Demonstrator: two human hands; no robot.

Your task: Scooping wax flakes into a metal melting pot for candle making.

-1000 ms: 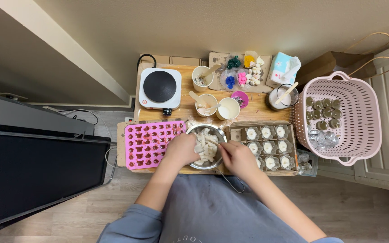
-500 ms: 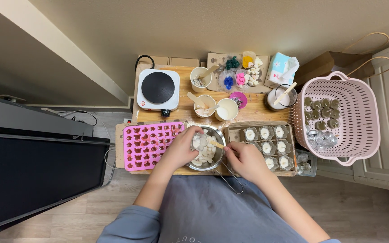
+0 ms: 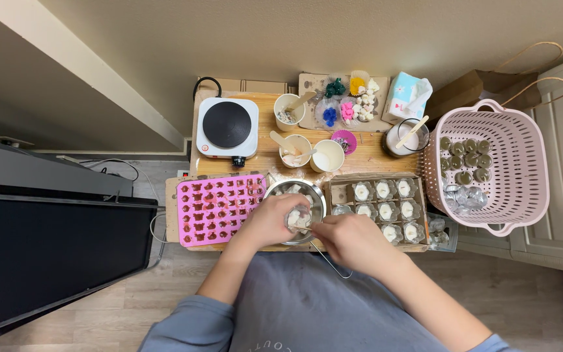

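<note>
A small metal pot [image 3: 307, 190] with white wax chunks sits at the front middle of a low wooden table [image 3: 373, 160]. My left hand [image 3: 270, 221] holds a small clear cup [image 3: 297, 218] with white wax in it over the pot. My right hand [image 3: 350, 240] is right beside it, fingertips at the cup, gripping a thin metal tool [image 3: 331, 259] whose end juts toward my lap. A pink silicone mould [image 3: 215, 207] lies left of the pot. A cardboard tray [image 3: 386, 210] of small cups filled with white wax lies to the right.
A white single hot plate [image 3: 227, 126] stands at the back left. Cups with wooden sticks [image 3: 293, 111], small coloured shapes [image 3: 348, 105] and a tissue pack [image 3: 406, 95] line the back. A pink perforated basket [image 3: 496, 171] with cups stands to the right. A dark treadmill [image 3: 47, 241] is at the left.
My hands drew back from over the pot toward the table's front edge, and my left hand now holds the small clear cup up above the pot.
</note>
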